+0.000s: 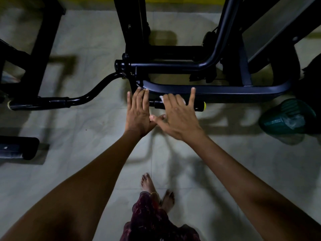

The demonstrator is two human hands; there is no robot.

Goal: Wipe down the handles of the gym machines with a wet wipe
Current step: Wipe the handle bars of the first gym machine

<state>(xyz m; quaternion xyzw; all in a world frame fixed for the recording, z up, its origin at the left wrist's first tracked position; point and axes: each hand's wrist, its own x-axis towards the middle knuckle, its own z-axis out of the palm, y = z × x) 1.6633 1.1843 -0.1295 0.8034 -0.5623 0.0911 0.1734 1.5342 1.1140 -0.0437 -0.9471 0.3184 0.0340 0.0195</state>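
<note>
Tiles (97,49), pale, under black machines; right hand (177,117) presses wipe (162,98) onto handle (198,106), left hand (138,112) flat.

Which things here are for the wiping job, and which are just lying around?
For the job: wet wipe, handle under the right hand, left hand, the other handle.
Lying around: green bin, black pad.

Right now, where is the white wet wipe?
In the head view, the white wet wipe lies under the right hand, on the short black handle, centre frame.
</note>
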